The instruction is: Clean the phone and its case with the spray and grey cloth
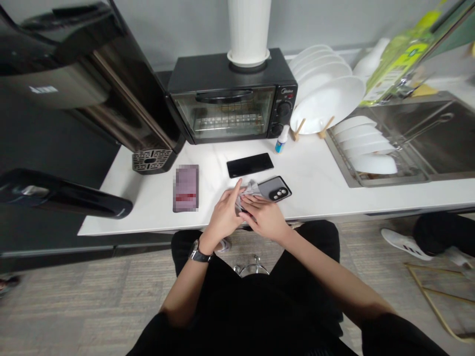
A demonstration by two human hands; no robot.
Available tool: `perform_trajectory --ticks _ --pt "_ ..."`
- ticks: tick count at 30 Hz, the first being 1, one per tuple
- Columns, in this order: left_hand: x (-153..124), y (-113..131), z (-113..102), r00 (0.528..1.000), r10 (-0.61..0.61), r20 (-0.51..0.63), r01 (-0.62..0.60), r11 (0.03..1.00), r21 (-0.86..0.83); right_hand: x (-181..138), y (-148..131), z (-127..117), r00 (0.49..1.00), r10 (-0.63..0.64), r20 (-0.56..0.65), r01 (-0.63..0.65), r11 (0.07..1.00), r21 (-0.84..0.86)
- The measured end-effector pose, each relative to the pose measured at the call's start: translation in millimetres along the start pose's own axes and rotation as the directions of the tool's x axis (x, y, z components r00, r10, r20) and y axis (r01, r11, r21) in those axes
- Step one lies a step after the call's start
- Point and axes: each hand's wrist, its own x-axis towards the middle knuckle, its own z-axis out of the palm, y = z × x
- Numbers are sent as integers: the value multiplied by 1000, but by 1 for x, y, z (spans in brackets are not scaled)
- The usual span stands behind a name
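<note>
At the counter's front edge my left hand (224,212) and my right hand (265,215) come together over a crumpled light-grey cloth (253,187). Both hands have hold of the cloth; one left finger points up and away, and the right fingers lie across the cloth. Just right of it is a phone case or phone back (272,188) with a camera block, its left part hidden by cloth and hand. Beyond the hands lies a black phone (250,165), screen up. A small spray bottle (282,140) stands behind it, upright.
A blurred-out flat item (186,188) lies left on the white counter (211,158). Behind stand a toaster oven (226,113) and racked plates (326,99). A black drink machine (148,99) is left, a dark bottle-shaped object (67,195) before it. The sink (438,143) is right.
</note>
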Motion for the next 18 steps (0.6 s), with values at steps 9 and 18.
perform_trajectory --ticks 9,18 --pt "-1 2 -1 1000 12 26 -14 998 54 -27 10 -23 1000 -25 -10 26 997 72" --pt "1 5 -3 999 47 24 -49 996 72 -65 49 -55 994 64 -92 -80 981 -175"
